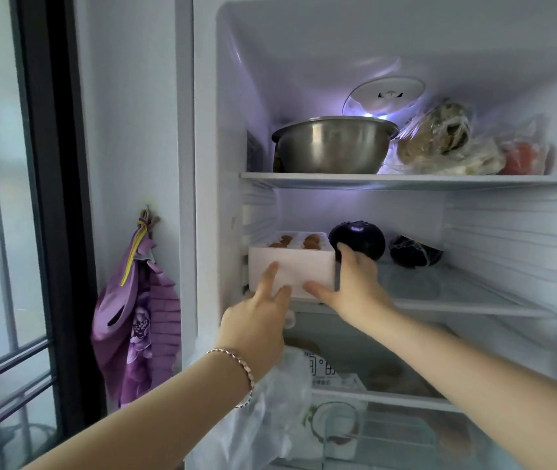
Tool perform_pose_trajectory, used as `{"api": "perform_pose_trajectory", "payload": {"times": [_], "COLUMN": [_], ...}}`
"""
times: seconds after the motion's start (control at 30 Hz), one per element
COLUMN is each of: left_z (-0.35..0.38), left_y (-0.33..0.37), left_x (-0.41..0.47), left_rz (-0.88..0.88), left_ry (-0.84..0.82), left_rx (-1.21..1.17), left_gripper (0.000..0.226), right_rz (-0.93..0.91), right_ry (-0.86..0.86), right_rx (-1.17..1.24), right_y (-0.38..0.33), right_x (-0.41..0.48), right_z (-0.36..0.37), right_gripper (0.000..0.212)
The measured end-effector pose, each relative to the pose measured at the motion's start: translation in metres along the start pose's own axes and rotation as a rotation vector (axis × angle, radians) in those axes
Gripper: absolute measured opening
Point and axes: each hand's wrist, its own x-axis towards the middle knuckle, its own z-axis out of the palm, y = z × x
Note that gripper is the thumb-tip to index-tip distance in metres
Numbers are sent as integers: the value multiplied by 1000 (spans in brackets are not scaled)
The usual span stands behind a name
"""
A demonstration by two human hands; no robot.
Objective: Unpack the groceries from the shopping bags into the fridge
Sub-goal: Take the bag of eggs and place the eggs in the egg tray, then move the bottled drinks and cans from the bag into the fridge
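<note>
The fridge (209,164) stands open. Its clear middle shelf (473,300) holds a white box (297,266), square and smooth like foam, at the left end. The right hand (355,283) holds the box's right corner, with the thumb on the front and the fingers round the side. The left hand (260,317) has straight fingers touching the front. A round, shiny purple eggplant (362,239) sits just behind the right hand. Small brown eggs (311,242) lie in the box.

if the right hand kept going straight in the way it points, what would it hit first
Probably the round purple eggplant just past the right hand, which grips the egg box; depth is unclear.
</note>
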Motion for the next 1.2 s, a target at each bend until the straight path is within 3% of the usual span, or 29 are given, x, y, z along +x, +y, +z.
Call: {"api": "perform_pose_trajectory", "payload": {"times": [0.1,0.17,0.27,0.33,0.4,0.5,0.53,0.6,0.67,0.77,0.83,0.9,0.97,1.1,1.2], "left_z": [-13,-21,-31,-44,-54,-73,-76,-82,-101,-129,-149,-176,-190,-241,-274], "left_y": [-5,-8,-14,-16,-21,-17,-13,-3,16,49,68,97,118,193,256], "left_x": [-17,-32,-64,-97,-129,-186,-211,-258,-316,-396,-455,-523,-573,-707,-804], "left_rz": [26,-44,-257,-430,-554,-818,-976,-1154,-1293,-1377,-1431,-1513,-1559,-1811,-1972], "left_ry": [5,-13,35,117,145,189,242,521,682,762,811,762,674,703,530], "left_rx": [-131,-247,-393,-437,-438,-310,-450,-908,-963,-932,-757,-545,-388,-54,75], "left_gripper": [13,12,21,21,24,35,31,20,33,29,23,21,27,52,66], "right_rz": [-167,-195,-230,-312,-413,-631,-699,-750,-753,-789,-866,-984,-1094,-1322,-1455], "right_ry": [238,177,-94,-350,-582,-726,-745,-742,-826,-900,-963,-1043,-1001,-1021,-1070], "right_rx": [134,305,439,483,423,172,105,84,229,506,573,601,562,530,533], "right_y": [-11,-20,-45,-66,-85,-106,-114,-125,-143,-168,-186,-207,-222,-262,-284], "right_x": [-26,-42,-70,-97,-128,-180,-204,-245,-295,-357,-403,-466,-514,-643,-734], "right_z": [-3,-6,-14,-20,-24,-16,-11,2,2,2,-5,-21,-35,-89,-134], "right_gripper": [39,9,2,20,54,111,121,127,110,54,30,23,22,24,28]}}
